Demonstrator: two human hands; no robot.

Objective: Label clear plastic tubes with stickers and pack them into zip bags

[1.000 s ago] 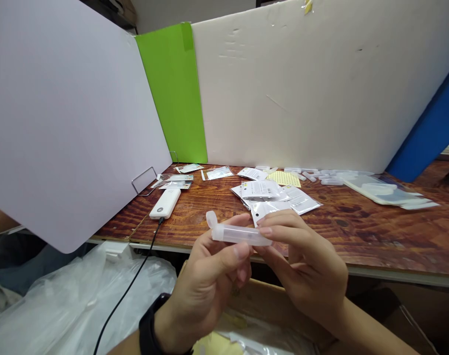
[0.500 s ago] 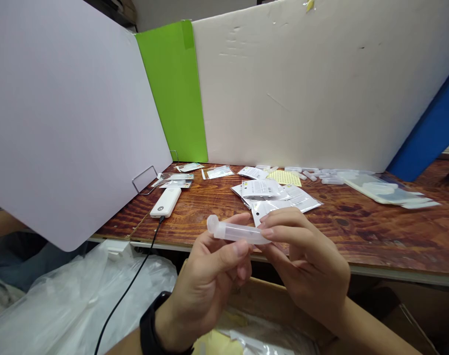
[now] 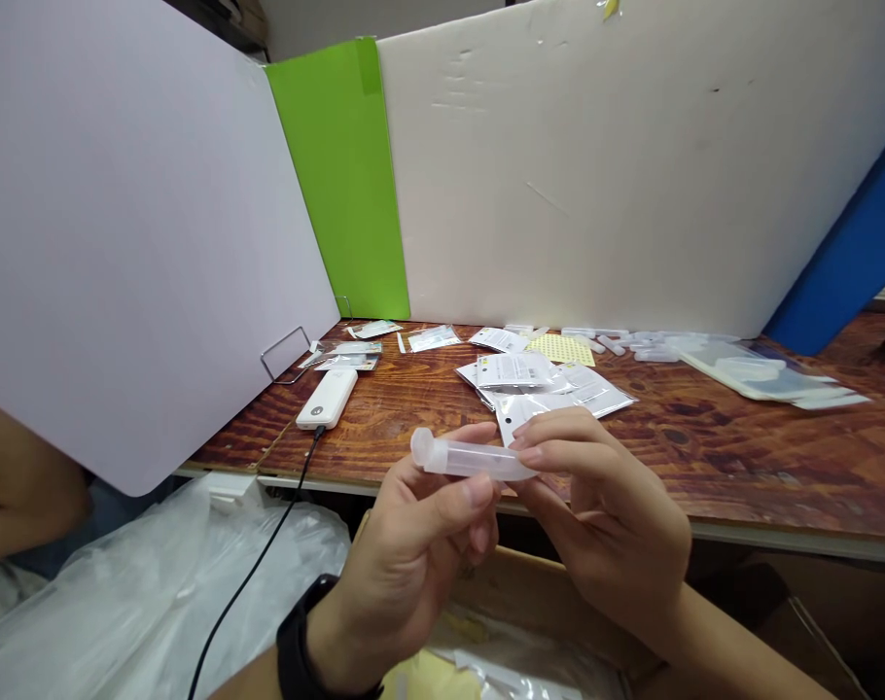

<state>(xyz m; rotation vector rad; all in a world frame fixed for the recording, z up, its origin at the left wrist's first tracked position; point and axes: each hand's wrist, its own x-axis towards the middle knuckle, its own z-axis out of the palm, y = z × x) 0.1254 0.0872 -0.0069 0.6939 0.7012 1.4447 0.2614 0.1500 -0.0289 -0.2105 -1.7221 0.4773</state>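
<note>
Translucent plastic tube (image 3: pixel 472 459) sits nearly level, pinched shut in the grip of the left hand (image 3: pixel 406 574) and the right hand (image 3: pixel 603 520).

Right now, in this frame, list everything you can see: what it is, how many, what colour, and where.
clear plastic tube with hinged cap: 1, translucent, held in both hands
power bank: 1, white, left on the table
cable: 1, black, from power bank down past the table edge
wooden table: 1, reddish brown, across the view
foil pouches: several, silver and white, mid-table
dotted sheet: 1, yellow, behind the pouches
small plastic pieces: many, clear, along the back
plastic sheets: a stack, clear, right on the table
wire stand: 1, metal, by the lilac board
partition boards: 4, lilac, green, white, blue, behind and left of the table
plastic bag: 1, white, below left
cardboard box: 1, brown, below the hands
another person's arm: 1, far left
watch: 1, black, on left wrist
left hand: 1, on the tube
right hand: 1, on the tube
</note>
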